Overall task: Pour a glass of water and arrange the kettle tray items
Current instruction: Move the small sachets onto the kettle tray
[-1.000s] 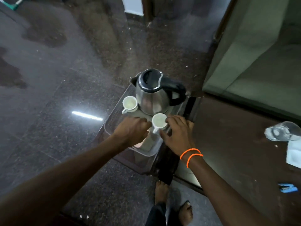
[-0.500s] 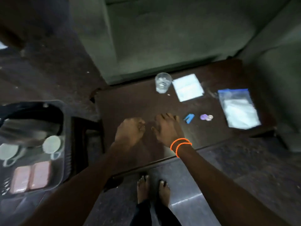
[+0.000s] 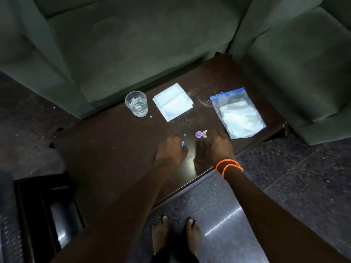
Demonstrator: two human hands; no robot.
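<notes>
Both hands reach palm-down over the bench [image 3: 106, 149] near its front edge: left hand [image 3: 171, 150] apparently pinching a blue clip [image 3: 183, 141], right hand [image 3: 218, 147] loosely curled, empty.

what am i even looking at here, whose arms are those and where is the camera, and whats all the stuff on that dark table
The picture comes from one wide-angle camera worn on a person's head, looking down, so the two arms are that person's own; their bare feet show at the bottom. No machine is involved.

The left hand is at a small blue object on the dark brown wooden table; its fingers curl around it, so it seems to be pinching it. The right hand, with orange bead bracelets on the wrist, reaches toward two small round pieces, one purple and one pale; whether it touches them is unclear.

Further back lie a clear drinking glass with some water, a folded white napkin and a clear zip bag with a blue seal. Green sofas surround the table.
</notes>
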